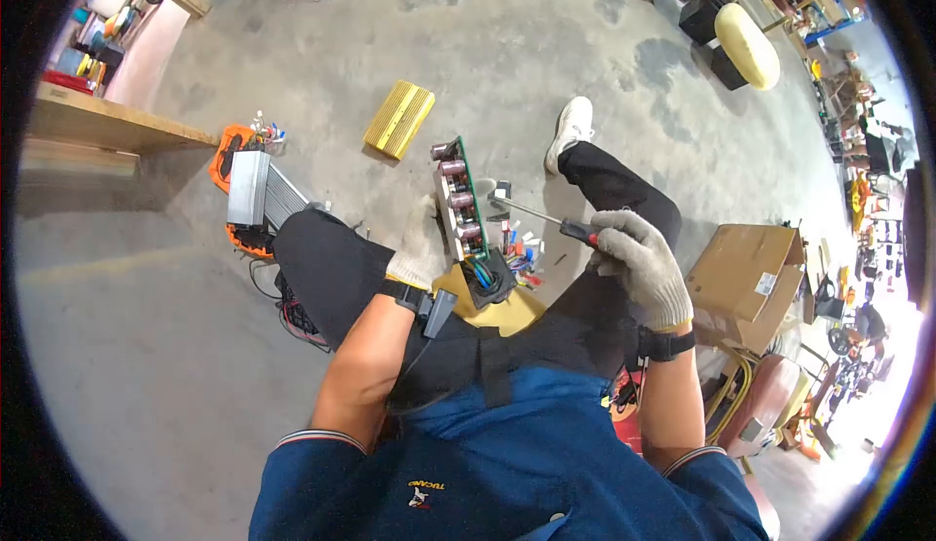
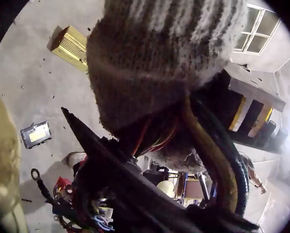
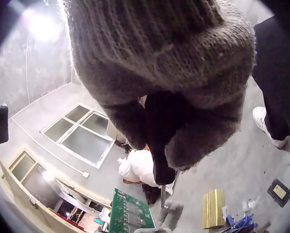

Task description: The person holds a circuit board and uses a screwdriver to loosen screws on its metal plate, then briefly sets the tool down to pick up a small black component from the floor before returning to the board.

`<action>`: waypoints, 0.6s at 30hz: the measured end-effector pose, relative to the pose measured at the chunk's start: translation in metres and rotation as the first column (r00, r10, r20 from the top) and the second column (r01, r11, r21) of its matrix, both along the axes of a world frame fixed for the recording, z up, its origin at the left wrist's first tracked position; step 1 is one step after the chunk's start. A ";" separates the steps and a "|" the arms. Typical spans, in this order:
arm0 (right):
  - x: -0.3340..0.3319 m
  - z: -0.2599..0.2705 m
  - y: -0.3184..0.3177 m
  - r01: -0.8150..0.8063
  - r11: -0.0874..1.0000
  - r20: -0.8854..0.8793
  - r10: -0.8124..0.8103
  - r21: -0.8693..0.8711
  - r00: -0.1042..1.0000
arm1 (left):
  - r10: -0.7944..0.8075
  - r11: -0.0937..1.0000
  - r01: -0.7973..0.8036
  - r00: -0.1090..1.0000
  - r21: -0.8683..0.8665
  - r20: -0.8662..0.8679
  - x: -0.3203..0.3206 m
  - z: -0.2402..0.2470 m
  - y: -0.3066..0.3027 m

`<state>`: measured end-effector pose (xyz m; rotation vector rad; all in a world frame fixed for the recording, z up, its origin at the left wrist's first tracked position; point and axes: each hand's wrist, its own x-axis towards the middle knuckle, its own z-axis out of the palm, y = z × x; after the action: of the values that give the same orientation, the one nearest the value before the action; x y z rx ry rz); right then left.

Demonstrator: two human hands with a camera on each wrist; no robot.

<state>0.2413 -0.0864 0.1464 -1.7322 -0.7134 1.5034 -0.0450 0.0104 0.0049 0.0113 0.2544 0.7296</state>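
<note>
Gloved right fingers [image 3: 196, 145] grip the screwdriver [image 1: 575, 230], shaft toward circuit board [image 1: 472, 200].

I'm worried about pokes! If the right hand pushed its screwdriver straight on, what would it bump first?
Probably the gloved fingers of the left hand, beside the green circuit board. Depth is unclear, so the screwdriver in the right hand might meet the board instead.

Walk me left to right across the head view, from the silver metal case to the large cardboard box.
Silver metal case → yellow ridged case → circuit board → screwdriver → large cardboard box.
</note>
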 end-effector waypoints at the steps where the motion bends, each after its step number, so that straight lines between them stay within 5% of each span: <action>1: 0.000 0.001 -0.004 0.001 1.000 0.005 -0.001 0.004 1.000 | 0.000 1.000 0.000 1.000 -0.014 0.019 0.001 0.001 -0.001; 3: -0.001 0.003 -0.007 0.011 1.000 -0.006 -0.011 0.008 1.000 | 0.014 0.999 -0.011 0.998 -0.041 0.056 0.000 0.004 -0.001; 4: -0.001 0.001 -0.010 0.035 0.999 -0.002 -0.035 -0.004 0.999 | -0.004 1.000 0.009 0.967 0.018 -0.256 0.005 0.029 -0.002; 11: -0.003 -0.005 -0.017 0.069 0.998 -0.041 -0.069 -0.013 0.997 | -0.047 0.998 0.052 0.992 0.036 -0.121 0.000 0.007 -0.003; 18: -0.010 -0.003 -0.016 0.047 0.999 -0.024 -0.048 -0.022 0.999 | -0.074 0.997 0.064 0.957 -0.044 -0.279 0.003 0.030 -0.003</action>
<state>0.2317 -0.1023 0.1436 -1.7313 -0.6416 1.5023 -0.0421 0.0074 0.0350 0.0907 0.5357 0.6526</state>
